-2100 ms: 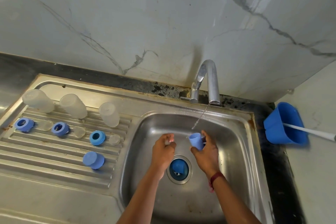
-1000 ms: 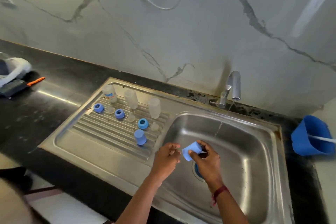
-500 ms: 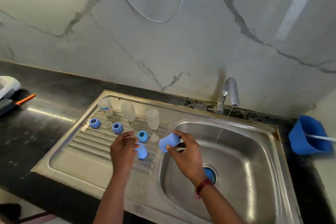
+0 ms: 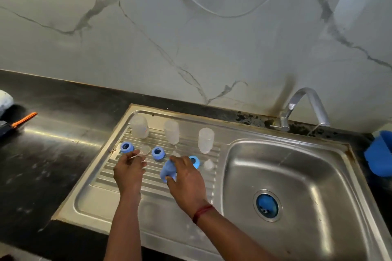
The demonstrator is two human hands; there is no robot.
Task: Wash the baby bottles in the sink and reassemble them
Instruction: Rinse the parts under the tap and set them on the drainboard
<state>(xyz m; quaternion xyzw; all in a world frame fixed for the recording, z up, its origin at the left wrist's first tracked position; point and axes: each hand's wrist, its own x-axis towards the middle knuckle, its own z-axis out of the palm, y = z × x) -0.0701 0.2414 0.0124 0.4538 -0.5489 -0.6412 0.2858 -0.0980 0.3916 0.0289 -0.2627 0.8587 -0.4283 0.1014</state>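
Three clear bottles [image 4: 139, 126] [image 4: 171, 132] [image 4: 205, 140] stand upside down in a row at the back of the ribbed drainboard [image 4: 101, 176]. In front of them lie three blue rings [image 4: 126, 147] [image 4: 158, 152] [image 4: 194, 161] and clear nipples [image 4: 145, 149] [image 4: 208, 164]. My right hand [image 4: 186, 180] grips a blue cap [image 4: 168, 170] low over the drainboard, just left of the third ring. My left hand [image 4: 129, 170] pinches a small clear nipple [image 4: 137, 156] at its fingertips between the first two rings.
The sink basin [image 4: 318, 176] lies to the right, with something blue in its drain [image 4: 267, 205]. A thin stream of water runs from the faucet [image 4: 305, 104]. A blue container [image 4: 379, 152] stands at the far right. An orange-handled tool [image 4: 23, 118] lies on the dark counter [image 4: 53, 154] at the left.
Both hands left the basin and moved left over the drainboard. The right hand brought the blue cap down near the rings; the left hand reached between the first two rings.
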